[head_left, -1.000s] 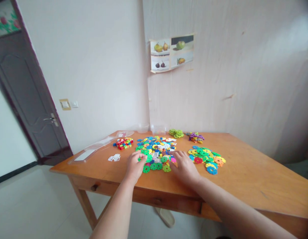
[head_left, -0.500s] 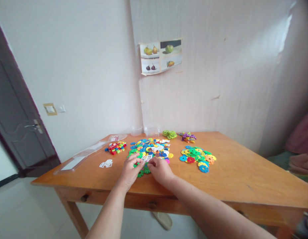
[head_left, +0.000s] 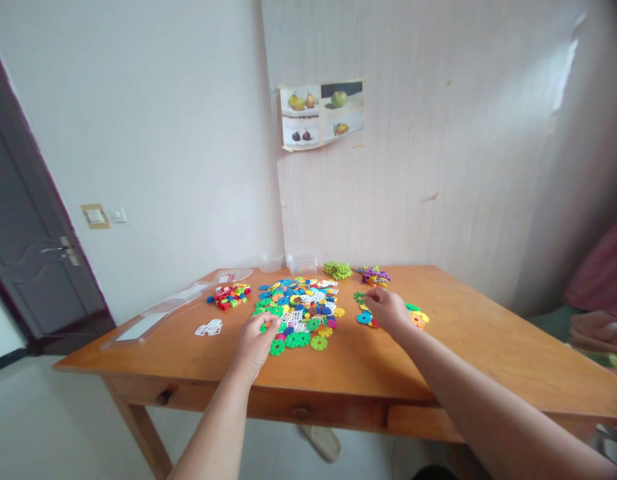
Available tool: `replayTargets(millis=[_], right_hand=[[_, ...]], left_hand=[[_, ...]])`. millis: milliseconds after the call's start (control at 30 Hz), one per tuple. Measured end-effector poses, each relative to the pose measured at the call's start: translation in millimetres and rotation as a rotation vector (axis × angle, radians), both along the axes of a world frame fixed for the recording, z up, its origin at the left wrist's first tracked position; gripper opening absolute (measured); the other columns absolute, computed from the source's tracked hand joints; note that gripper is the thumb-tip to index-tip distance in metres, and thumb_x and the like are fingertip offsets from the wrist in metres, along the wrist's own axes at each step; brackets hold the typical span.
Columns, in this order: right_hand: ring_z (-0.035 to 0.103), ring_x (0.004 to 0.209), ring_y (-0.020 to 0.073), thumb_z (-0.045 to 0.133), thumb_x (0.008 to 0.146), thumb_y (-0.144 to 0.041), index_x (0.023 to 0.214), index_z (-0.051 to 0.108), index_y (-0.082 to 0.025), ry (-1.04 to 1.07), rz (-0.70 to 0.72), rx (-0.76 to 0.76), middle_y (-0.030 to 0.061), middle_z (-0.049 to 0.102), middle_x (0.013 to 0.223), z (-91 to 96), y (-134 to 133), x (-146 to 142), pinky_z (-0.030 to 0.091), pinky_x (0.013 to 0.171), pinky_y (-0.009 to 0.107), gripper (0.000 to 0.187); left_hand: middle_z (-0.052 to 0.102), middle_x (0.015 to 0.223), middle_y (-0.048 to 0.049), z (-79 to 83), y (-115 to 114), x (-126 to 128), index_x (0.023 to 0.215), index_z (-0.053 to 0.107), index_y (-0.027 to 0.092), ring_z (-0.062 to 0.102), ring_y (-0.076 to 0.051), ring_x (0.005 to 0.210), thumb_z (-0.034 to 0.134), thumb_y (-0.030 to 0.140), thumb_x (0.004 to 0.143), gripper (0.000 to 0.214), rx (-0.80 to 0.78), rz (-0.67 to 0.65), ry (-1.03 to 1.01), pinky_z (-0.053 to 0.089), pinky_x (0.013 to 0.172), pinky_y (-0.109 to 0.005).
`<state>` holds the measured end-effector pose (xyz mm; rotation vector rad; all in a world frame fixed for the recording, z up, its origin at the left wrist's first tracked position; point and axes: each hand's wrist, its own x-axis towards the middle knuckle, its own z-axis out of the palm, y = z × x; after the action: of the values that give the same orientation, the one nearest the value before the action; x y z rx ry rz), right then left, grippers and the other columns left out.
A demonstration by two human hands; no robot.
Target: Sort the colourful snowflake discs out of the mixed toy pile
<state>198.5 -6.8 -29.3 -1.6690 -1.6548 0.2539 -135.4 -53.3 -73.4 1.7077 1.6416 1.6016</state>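
My right hand (head_left: pixel 388 308) is closed in a pinch on a green notched disc (head_left: pixel 359 298), held over the left side of the smaller heap of notched discs (head_left: pixel 419 316) and hiding much of that heap. At the near left edge of the large mixed pile (head_left: pixel 293 339) is my left hand (head_left: pixel 256 340), thumb and forefinger curled together. Green and orange show by those fingers, but whether they hold a piece cannot be made out. The large pile mixes coloured notched discs with white lattice pieces (head_left: pixel 294 316).
Left of the pile lie white lattice pieces (head_left: pixel 209 327) and small coloured blocks (head_left: pixel 229 296). Clear plastic trays (head_left: pixel 302 265) stand at the back beside green pieces (head_left: pixel 337 270) and purple pieces (head_left: pixel 375 276). A long clear lid (head_left: pixel 138 328) lies along the left table edge.
My right hand has moved right from the large pile to the smaller disc heap, with a green disc in its fingers. My left hand has stayed by the pile, shifting slightly left.
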Motion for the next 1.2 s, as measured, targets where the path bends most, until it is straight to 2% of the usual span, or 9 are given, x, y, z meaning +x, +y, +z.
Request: replayTargets(millis=[133, 233, 367, 500, 667, 800, 1000, 1100, 1200], right_hand=[[0.063, 0.078, 0.0188, 0.050, 0.086, -0.040, 0.095, 0.074, -0.024, -0.056, -0.186, -0.026, 0.0046, 0.073, 0.087, 6.2, 5.7, 50.4, 0.038, 0.061, 0.025, 0.030], [0.064, 0.079, 0.0199, 0.048, 0.087, -0.041, 0.095, 0.075, -0.025, -0.118, -0.272, -0.045, 0.0062, 0.073, 0.092, 4.0, 5.6, 68.7, 0.037, 0.060, 0.026, 0.032], [0.064, 0.088, 0.0214, 0.047, 0.089, -0.039, 0.094, 0.075, -0.027, -0.210, -0.280, -0.039, 0.0072, 0.071, 0.103, -5.3, 5.9, 68.8, 0.037, 0.062, 0.027, 0.032], [0.063, 0.093, 0.0231, 0.045, 0.091, -0.040, 0.098, 0.075, -0.027, -0.266, -0.239, -0.028, 0.0081, 0.069, 0.103, -13.7, 5.7, 60.6, 0.039, 0.065, 0.029, 0.034], [0.062, 0.096, 0.0235, 0.046, 0.092, -0.042, 0.100, 0.076, -0.027, -0.280, -0.195, -0.007, 0.0083, 0.068, 0.103, -13.1, 0.8, 55.9, 0.040, 0.067, 0.029, 0.034], [0.062, 0.094, 0.0207, 0.046, 0.094, -0.040, 0.101, 0.074, -0.027, -0.278, -0.099, 0.031, 0.0062, 0.068, 0.103, -7.6, -6.5, 40.9, 0.039, 0.068, 0.027, 0.031], [0.063, 0.083, 0.0139, 0.054, 0.090, -0.032, 0.092, 0.072, -0.026, -0.307, 0.235, 0.032, 0.0009, 0.070, 0.096, -9.0, -29.5, -15.1, 0.038, 0.068, 0.023, 0.019], [0.064, 0.080, 0.0141, 0.056, 0.089, -0.037, 0.087, 0.070, -0.026, -0.327, 0.353, 0.008, 0.0004, 0.071, 0.091, -13.5, -44.6, -45.1, 0.038, 0.065, 0.024, 0.018], [0.065, 0.077, 0.0183, 0.059, 0.086, -0.050, 0.083, 0.067, -0.023, -0.357, 0.383, -0.021, 0.0040, 0.071, 0.090, -15.5, -55.6, -68.3, 0.038, 0.063, 0.027, 0.028]], left_hand=[[0.073, 0.109, -0.0091, 2.7, -1.3, 3.1, 0.089, 0.074, 0.020, 0.065, -0.028, 0.109, 0.064, 0.051, 0.079, 0.035, -0.006, 0.018, -0.015, 0.048, 0.099, -0.039], [0.074, 0.105, -0.0087, 4.5, -1.3, 3.4, 0.087, 0.074, 0.020, 0.066, -0.028, 0.105, 0.064, 0.051, 0.077, 0.035, -0.010, 0.032, -0.012, 0.049, 0.097, -0.039], [0.075, 0.104, -0.0084, 5.7, -1.3, 2.2, 0.086, 0.074, 0.020, 0.067, -0.027, 0.102, 0.064, 0.051, 0.077, 0.033, -0.033, 0.032, 0.005, 0.050, 0.095, -0.038], [0.076, 0.101, -0.0086, 6.8, -4.6, 3.3, 0.089, 0.074, 0.019, 0.068, -0.027, 0.099, 0.063, 0.052, 0.079, 0.036, -0.054, 0.034, -0.012, 0.050, 0.093, -0.038], [0.076, 0.101, -0.0083, 6.3, -7.1, 5.6, 0.089, 0.073, 0.019, 0.069, -0.027, 0.099, 0.062, 0.053, 0.079, 0.037, -0.075, 0.040, -0.018, 0.051, 0.089, -0.036], [0.076, 0.099, -0.0074, 5.4, -6.8, 5.9, 0.090, 0.073, 0.019, 0.070, -0.026, 0.096, 0.059, 0.050, 0.080, 0.035, -0.090, 0.033, -0.009, 0.052, 0.083, -0.034], [0.076, 0.096, -0.0062, 3.1, -6.2, 4.8, 0.091, 0.072, 0.019, 0.070, -0.024, 0.089, 0.056, 0.039, 0.079, 0.028, -0.103, 0.066, 0.026, 0.052, 0.078, -0.032], [0.076, 0.099, -0.0064, 0.8, -5.2, 3.8, 0.093, 0.073, 0.020, 0.070, -0.023, 0.090, 0.055, 0.035, 0.079, 0.028, -0.111, 0.081, 0.024, 0.052, 0.077, -0.031], [0.077, 0.101, -0.0070, -0.8, -4.3, 3.0, 0.097, 0.073, 0.019, 0.070, -0.023, 0.088, 0.054, 0.035, 0.080, 0.030, -0.124, 0.083, 0.031, 0.052, 0.074, -0.030]])
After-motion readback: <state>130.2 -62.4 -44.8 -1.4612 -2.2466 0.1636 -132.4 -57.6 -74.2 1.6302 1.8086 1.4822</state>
